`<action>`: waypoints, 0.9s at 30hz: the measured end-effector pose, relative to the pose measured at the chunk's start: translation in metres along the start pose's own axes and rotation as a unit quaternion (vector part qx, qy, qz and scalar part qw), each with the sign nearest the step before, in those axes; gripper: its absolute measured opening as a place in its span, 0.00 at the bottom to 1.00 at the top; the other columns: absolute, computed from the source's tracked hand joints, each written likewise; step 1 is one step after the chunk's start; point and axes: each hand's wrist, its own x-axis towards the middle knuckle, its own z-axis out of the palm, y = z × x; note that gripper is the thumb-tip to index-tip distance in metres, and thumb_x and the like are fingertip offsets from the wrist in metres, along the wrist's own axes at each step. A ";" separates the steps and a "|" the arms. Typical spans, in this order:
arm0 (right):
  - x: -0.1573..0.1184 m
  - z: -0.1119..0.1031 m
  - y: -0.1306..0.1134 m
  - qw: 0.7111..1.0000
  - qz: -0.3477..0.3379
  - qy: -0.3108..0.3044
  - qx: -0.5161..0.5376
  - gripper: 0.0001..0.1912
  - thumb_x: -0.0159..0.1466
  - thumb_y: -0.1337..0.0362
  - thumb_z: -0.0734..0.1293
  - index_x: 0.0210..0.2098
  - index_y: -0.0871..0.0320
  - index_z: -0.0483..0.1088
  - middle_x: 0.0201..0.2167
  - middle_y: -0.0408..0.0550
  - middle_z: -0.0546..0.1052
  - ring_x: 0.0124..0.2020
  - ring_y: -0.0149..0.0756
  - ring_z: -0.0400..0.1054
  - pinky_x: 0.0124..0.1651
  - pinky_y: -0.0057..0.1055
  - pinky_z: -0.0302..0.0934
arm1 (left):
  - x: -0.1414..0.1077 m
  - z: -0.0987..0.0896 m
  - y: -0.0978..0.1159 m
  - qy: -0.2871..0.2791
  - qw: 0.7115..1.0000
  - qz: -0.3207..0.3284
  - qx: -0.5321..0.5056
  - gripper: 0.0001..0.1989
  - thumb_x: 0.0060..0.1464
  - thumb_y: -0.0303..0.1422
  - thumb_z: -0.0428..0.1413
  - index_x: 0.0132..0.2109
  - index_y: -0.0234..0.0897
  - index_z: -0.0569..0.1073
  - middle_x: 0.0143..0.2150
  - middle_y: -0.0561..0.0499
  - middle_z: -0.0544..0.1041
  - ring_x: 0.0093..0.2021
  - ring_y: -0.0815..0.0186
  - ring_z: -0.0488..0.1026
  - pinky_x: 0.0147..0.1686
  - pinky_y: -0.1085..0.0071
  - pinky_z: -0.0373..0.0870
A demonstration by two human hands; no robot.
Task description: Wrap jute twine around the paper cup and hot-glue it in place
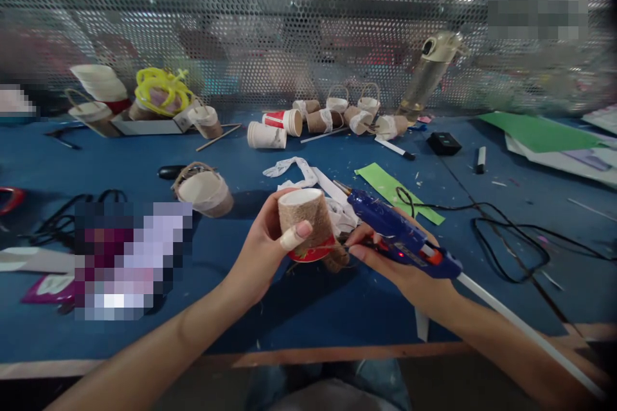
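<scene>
Firmly, one twine-wrapped cup (314, 210) is clamped between the thumb and fingers of the left hand (263, 250), its mouth tilted upward and its red lower band left bare. One blue glue gun (385, 221) is gripped by the right hand (409, 284), just right of the cup; whether twine is also pinched there cannot be told. Farther out, one handled cup (205, 192) is seen to the left, one light-green strip (383, 183) beyond the gun, and two black-capped pens (393, 147) farther back on the table (250, 205).

The cup (307, 217) is between basket (206, 194) (left) and glue gun (393, 228).
</scene>
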 end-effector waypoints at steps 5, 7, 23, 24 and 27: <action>0.001 -0.002 -0.003 1.000 0.003 0.010 -0.001 0.07 0.62 0.57 0.79 0.34 0.50 0.79 0.36 0.42 0.82 0.39 0.38 0.77 0.48 0.36 0.75 | 0.000 0.001 0.000 0.006 1.000 0.006 0.008 0.31 0.43 0.45 0.77 0.53 0.44 0.78 0.53 0.47 0.82 0.53 0.55 0.77 0.53 0.64 0.74; 0.003 -0.003 -0.002 1.000 0.008 0.006 0.002 0.08 0.62 0.57 0.78 0.34 0.51 0.78 0.35 0.42 0.81 0.38 0.38 0.77 0.48 0.36 0.75 | 0.000 0.001 0.000 -0.003 1.000 0.014 0.012 0.29 0.45 0.43 0.76 0.53 0.44 0.78 0.52 0.48 0.82 0.52 0.58 0.78 0.52 0.66 0.75; 0.010 -0.001 0.000 0.999 0.043 0.011 0.011 0.10 0.60 0.57 0.77 0.31 0.51 0.74 0.32 0.42 0.79 0.36 0.39 0.77 0.48 0.39 0.75 | -0.003 0.004 -0.001 -0.031 0.999 0.026 0.006 0.26 0.44 0.40 0.76 0.51 0.46 0.79 0.54 0.48 0.81 0.53 0.55 0.78 0.50 0.66 0.76; 0.010 -0.001 0.001 0.999 0.049 0.015 0.011 0.11 0.59 0.56 0.77 0.31 0.51 0.74 0.33 0.42 0.79 0.37 0.40 0.78 0.49 0.39 0.76 | -0.003 0.004 -0.001 -0.033 0.999 0.027 0.006 0.27 0.44 0.40 0.76 0.51 0.46 0.79 0.54 0.48 0.81 0.53 0.56 0.78 0.50 0.66 0.76; 0.010 0.000 0.002 0.997 0.068 0.020 0.011 0.12 0.58 0.55 0.78 0.31 0.51 0.73 0.33 0.43 0.80 0.38 0.41 0.78 0.51 0.41 0.76 | -0.005 0.004 -0.002 -0.034 0.999 0.034 0.011 0.27 0.44 0.40 0.76 0.51 0.46 0.79 0.53 0.48 0.81 0.52 0.56 0.78 0.51 0.66 0.76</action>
